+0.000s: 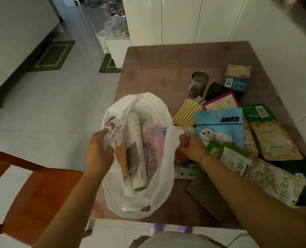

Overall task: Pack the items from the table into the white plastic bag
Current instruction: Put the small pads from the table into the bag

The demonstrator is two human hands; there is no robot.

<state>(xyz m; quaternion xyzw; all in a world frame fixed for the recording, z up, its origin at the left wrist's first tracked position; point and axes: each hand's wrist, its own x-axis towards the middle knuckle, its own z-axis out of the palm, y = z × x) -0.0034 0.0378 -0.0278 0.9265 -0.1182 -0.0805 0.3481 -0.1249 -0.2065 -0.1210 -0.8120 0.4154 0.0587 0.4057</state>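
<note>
Bag held open on my feed, other hand at the pile.

I see the left hand [99, 151] gripping the left rim of the white plastic bag [164, 176], which sits open-mouthed at the near left corner of the table [157, 68]; inside it lie a white roll [138, 154], a pink printed packet [153, 149] and an orange waffle-textured cloth [121, 158]. Just right of the bag, the right hand [191, 149] curls its fingers round a reddish-brown pad [183, 140]. Beyond the hand lie a light blue pouch [220, 126] and a yellow striped packet [187, 112], with a mug [198, 84] standing upright farther back. A wooden chair [37, 197] stands to the left.
</note>
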